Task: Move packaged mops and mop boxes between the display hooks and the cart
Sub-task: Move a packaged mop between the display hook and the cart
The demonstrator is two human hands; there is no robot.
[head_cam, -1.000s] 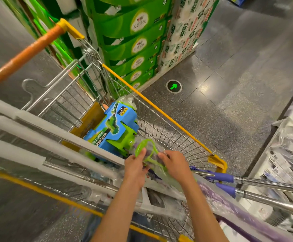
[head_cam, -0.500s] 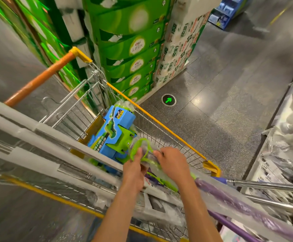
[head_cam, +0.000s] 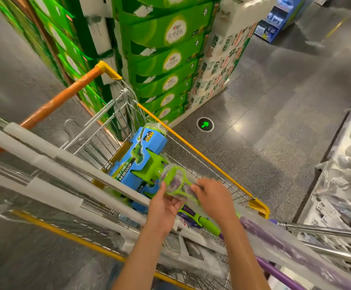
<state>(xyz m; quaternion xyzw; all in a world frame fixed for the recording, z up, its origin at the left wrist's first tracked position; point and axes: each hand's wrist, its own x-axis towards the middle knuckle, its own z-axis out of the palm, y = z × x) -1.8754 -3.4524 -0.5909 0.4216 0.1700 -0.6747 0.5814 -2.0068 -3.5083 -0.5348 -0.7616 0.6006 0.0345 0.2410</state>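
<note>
A wire shopping cart (head_cam: 199, 150) with yellow rim stands below me. Inside lies a blue and green mop box (head_cam: 138, 162). Long white-wrapped mop handles (head_cam: 65, 162) lie across the cart to the left. A plastic-packaged mop with a green loop end (head_cam: 175, 178) and a green and purple shaft (head_cam: 203, 221) lies over the cart's near end. My left hand (head_cam: 165, 208) pinches the plastic wrap just below the loop. My right hand (head_cam: 214, 198) grips the package beside it from the right.
Stacked green cartons (head_cam: 166, 59) and white paper packs (head_cam: 222, 59) rise beyond the cart. The orange cart handle (head_cam: 65, 94) points up left. Chrome mop poles (head_cam: 325, 231) stick out at right, by a display of plastic-wrapped goods (head_cam: 346, 174). A green arrow (head_cam: 205, 124) marks the grey floor.
The view has tilted upward, so the cart and my hands sit lower in frame. Both hands keep their hold on the green-looped package; the purple and green shaft now shows below them.
</note>
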